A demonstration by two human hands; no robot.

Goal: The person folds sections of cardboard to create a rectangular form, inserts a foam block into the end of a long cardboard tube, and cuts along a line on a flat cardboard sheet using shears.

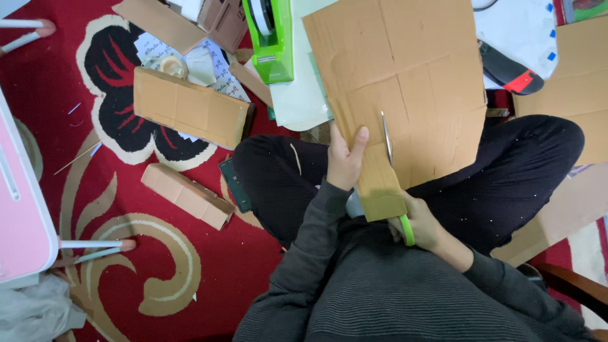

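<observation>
A big sheet of brown cardboard [405, 69] lies across my lap over crossed legs in black trousers. My left hand [345, 161] grips its lower left edge, thumb pressed on top of a narrow strip. My right hand [424, 228] holds green-handled scissors [396, 183] below the sheet. The metal blades run up into a cut in the cardboard, just right of my left thumb. The strip between hand and blades hangs down toward my chest.
On the red patterned carpet at left lie a flat folded cardboard piece [190, 107], a smaller cardboard block [187, 195], printed papers and a tape roll [172, 65]. A green tape dispenser [269, 38] stands at top. A pink-white table [19, 209] is far left. More cardboard [579, 76] at right.
</observation>
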